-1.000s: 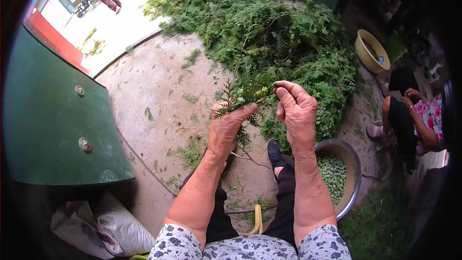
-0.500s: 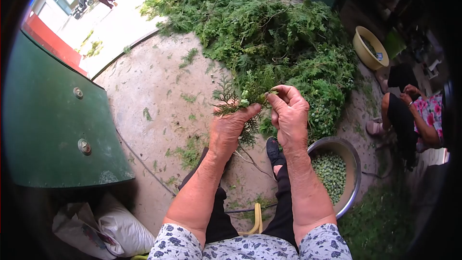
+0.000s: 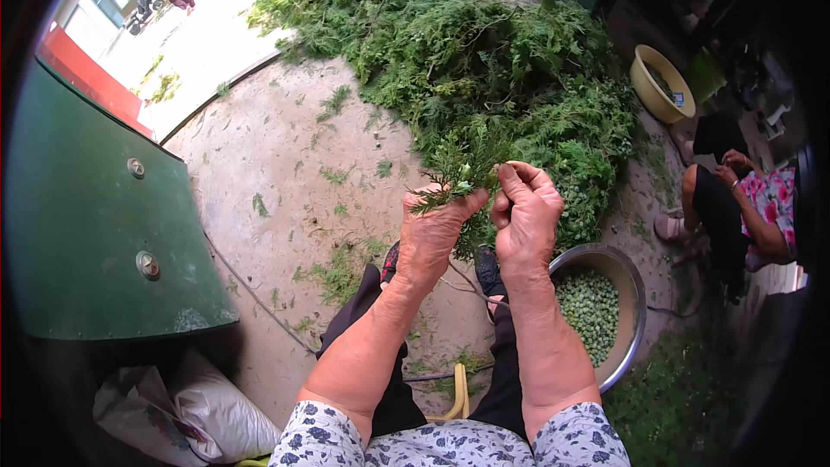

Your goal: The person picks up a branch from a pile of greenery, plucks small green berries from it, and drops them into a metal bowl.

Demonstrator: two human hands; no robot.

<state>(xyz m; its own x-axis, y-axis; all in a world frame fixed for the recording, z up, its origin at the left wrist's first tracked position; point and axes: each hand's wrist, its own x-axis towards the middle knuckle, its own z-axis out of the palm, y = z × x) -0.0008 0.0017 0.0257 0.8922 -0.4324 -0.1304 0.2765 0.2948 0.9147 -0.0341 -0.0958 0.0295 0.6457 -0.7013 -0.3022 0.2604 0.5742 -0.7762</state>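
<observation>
My left hand (image 3: 432,229) is closed around a leafy green conifer sprig (image 3: 458,163), its thumb along the stem. Pale green cones (image 3: 465,175) show among the leaves. Just right of it, my right hand (image 3: 529,216) is pinched at the sprig's edge, thumb against forefinger; what lies between the fingertips is too small to make out. Below and right of that hand, a metal bowl (image 3: 641,294) holds many small green cones (image 3: 590,311). A thin bare stem (image 3: 467,281) trails under my hands.
A large heap of cut conifer branches (image 3: 484,60) lies ahead. Green metal door panel (image 3: 104,216) at left, white sacks (image 3: 220,411) below it. At right sit a yellow basin (image 3: 661,86) and another person (image 3: 748,199). A cable (image 3: 251,290) crosses the floor.
Both hands have shifted a little to the right with the sprig, which has turned. The right fingers are curled tighter. A distant person outside has moved slightly.
</observation>
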